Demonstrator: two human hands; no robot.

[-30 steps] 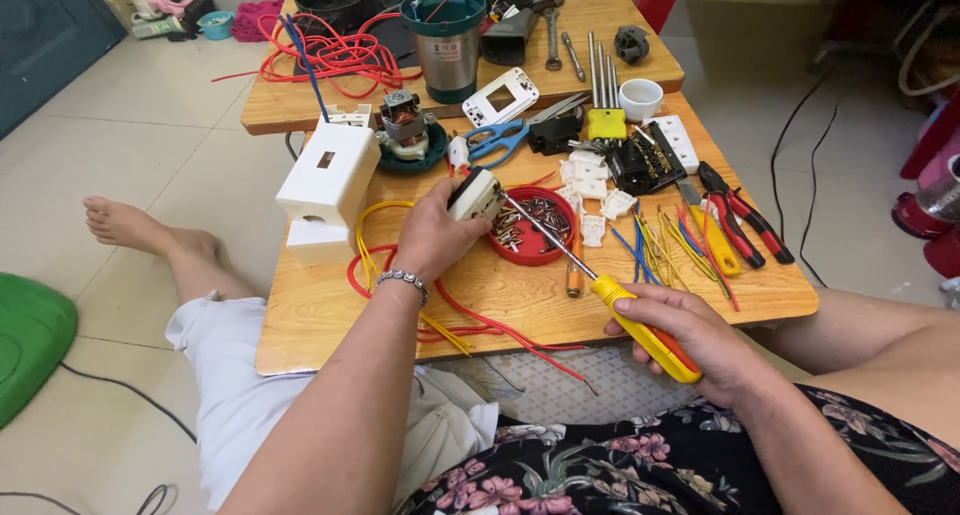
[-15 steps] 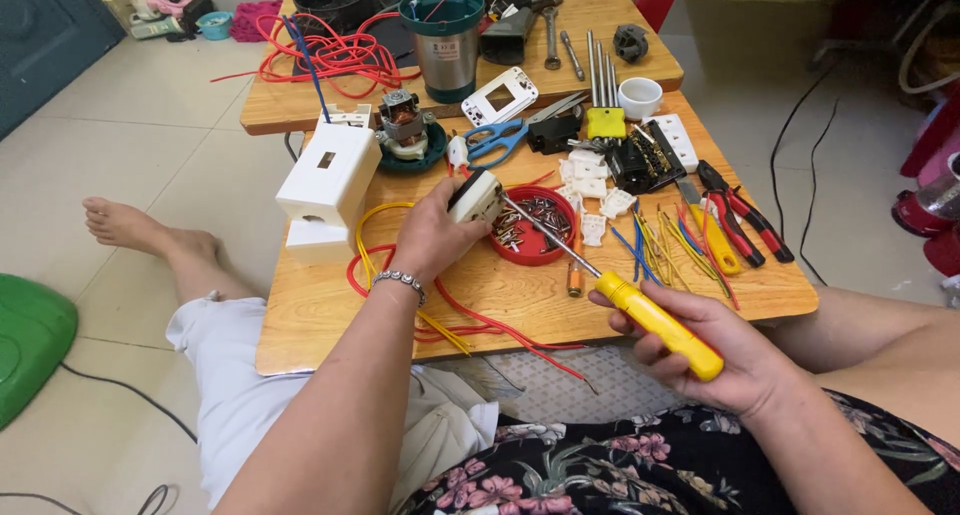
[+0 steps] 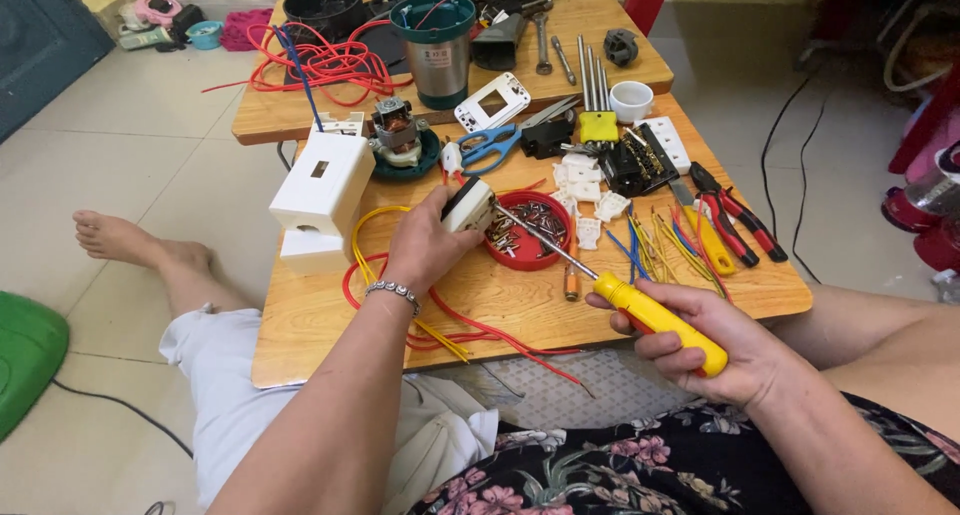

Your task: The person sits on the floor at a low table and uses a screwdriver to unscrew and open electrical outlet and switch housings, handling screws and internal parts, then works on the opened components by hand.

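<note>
While left hand (image 3: 425,245) grips socket (image 3: 468,205), right hand (image 3: 715,340) clasps screwdriver (image 3: 610,285).

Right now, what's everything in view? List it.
white electrical fitting: one, held in left hand above table
screwdriver: one, yellow handle, in right hand, tip at the fitting
red dish: one, holds small metal screws, table centre
white box: one, table's left edge
small motor: one, on dark green round base
scissors: one, blue handles
pliers: red handles, right side; count unclear
loose wires: several, yellow, blue, red, right of dish
steel canister: one, teal rim, far table
red cable: tangle, far table
white cup: one
wooden table: near one
left hand: wrist bracelet
right hand: gripping the handle
</note>
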